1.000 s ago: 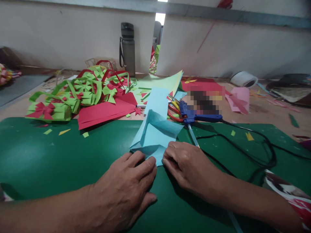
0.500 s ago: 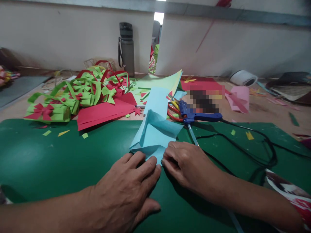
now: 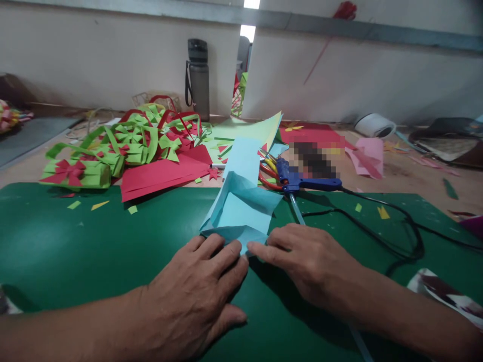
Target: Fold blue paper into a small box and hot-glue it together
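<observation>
Blue paper [image 3: 245,207] sits at the middle of your clock face, folded into a shallow open tray with its near edge under your hands at 6. Largest around it is the green mat [image 3: 113,241], then the heap of little green and red paper bags [image 3: 138,153] at 10 and the red sheets [image 3: 162,176] between 9 and 10. Your left hand [image 3: 207,281], at 7, lies palm-down, fingers close together, thumb apart. Your right hand [image 3: 305,254], at 4, has several fingers curled and one digit stretched to the near flap [image 3: 243,235]; I can't tell whether it pinches. The glue gun [image 3: 290,176] lies at 2, its clear glue stick [image 3: 297,208] at 3.

You appear to be working the crease at 6. Put even weight on the left hand, run the right digit along the fold rather than across it, and go gently so the raised sides don't crumple.

Your forearms [image 3: 83,322] are cut off by the frame. Whether the pale blue strip [image 3: 243,153] at 12 joins the tray is unclear. Something dark [image 3: 313,156] at 2 is pixelated. Your left fingers hide part of the near edge.
</observation>
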`<state>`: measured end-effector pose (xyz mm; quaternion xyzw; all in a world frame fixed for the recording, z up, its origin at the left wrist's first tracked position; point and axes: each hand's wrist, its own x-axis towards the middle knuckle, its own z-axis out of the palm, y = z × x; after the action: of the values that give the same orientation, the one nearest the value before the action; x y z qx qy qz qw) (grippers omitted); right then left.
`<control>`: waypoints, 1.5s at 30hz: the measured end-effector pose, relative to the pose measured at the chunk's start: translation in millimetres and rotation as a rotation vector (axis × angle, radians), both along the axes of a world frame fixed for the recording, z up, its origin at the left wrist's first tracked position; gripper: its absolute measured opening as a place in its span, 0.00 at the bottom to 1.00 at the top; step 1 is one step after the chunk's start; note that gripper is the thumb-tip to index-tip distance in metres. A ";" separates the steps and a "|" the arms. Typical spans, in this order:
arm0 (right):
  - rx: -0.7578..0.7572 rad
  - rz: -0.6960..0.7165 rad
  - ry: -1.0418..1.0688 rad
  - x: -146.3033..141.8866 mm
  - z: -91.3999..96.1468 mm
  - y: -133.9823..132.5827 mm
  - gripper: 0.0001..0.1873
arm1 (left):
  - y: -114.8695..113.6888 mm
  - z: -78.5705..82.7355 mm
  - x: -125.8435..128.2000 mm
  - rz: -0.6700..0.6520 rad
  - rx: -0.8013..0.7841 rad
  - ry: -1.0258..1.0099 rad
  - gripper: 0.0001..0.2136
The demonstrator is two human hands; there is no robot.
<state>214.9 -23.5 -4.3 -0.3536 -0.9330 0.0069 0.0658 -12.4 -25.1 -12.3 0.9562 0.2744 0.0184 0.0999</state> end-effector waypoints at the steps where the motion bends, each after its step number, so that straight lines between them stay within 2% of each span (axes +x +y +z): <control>1: 0.019 0.042 -0.030 -0.6 -2.4 -0.9 0.19 | -0.3 0.0 -0.2 0.002 0.002 0.000 0.23; 8: 0.197 0.189 -0.222 -0.6 -9.5 0.1 0.17 | 1.6 -0.5 0.1 -0.008 -0.009 -0.007 0.23; 12: 0.255 0.200 -0.239 -0.1 -10.0 -2.8 0.13 | 1.2 -0.5 -0.6 -0.003 0.000 -0.009 0.21; 16: 0.259 0.193 -0.201 3.9 -13.2 -7.8 0.09 | -1.0 -0.2 -1.4 0.001 0.023 -0.006 0.20; 23: 0.215 0.174 -0.200 11.2 -15.3 -13.4 0.08 | -3.4 -2.6 -2.8 0.006 0.054 -0.015 0.19; 33: 0.189 0.150 -0.246 10.7 -15.2 -16.6 0.06 | -3.6 2.5 -0.2 0.041 0.002 -0.004 0.16; 45: 0.267 0.136 -0.237 10.6 -16.5 -15.7 0.06 | -5.5 1.1 -5.2 0.025 -0.007 -0.061 0.16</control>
<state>225.5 -39.2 -20.8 -0.2762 -0.9487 -0.1541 0.0014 -17.6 -30.6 -11.2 0.9513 0.2834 0.0479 0.1114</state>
